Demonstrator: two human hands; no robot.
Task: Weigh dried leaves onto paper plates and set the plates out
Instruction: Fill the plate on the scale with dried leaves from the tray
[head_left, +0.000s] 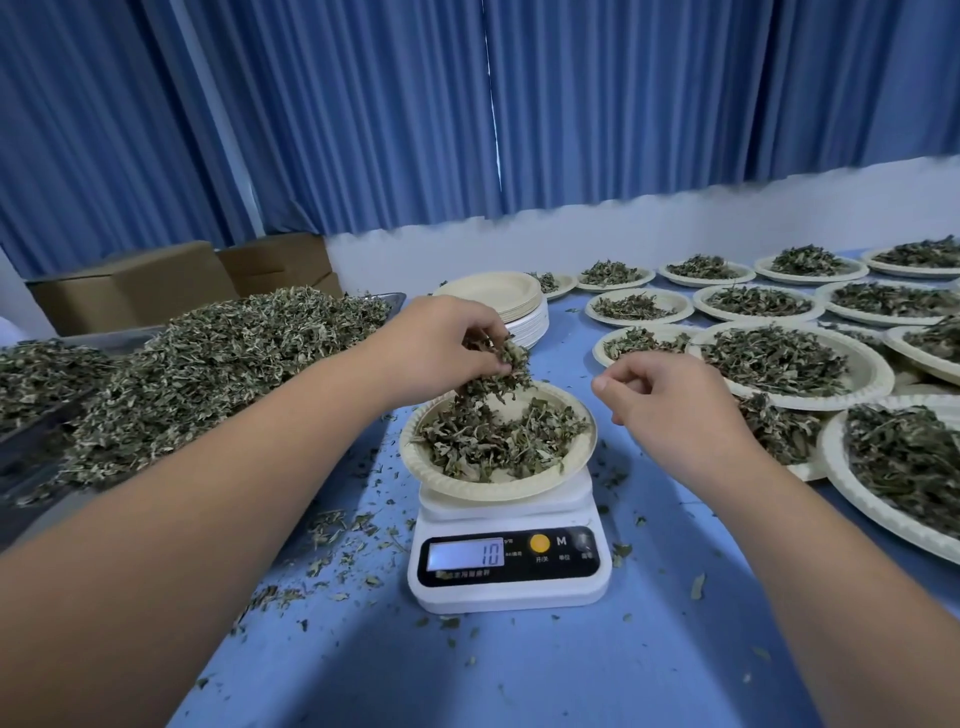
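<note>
A cream paper plate (457, 480) of dried leaves sits on a white digital scale (511, 587) at the table's centre; the display reads 10. My left hand (441, 345) hovers above the plate's far left edge and grips a clump of dried leaves (498, 374) that hangs down to the plate. My right hand (670, 400) floats just right of the plate with its fingers curled and nothing visible in them. A large heap of loose dried leaves (208, 374) fills a metal tray on the left.
A stack of empty paper plates (501, 296) stands behind the scale. Several filled plates (779, 358) cover the table's right side. Cardboard boxes (156, 280) sit at the back left under blue curtains. Leaf crumbs litter the blue tabletop (519, 670).
</note>
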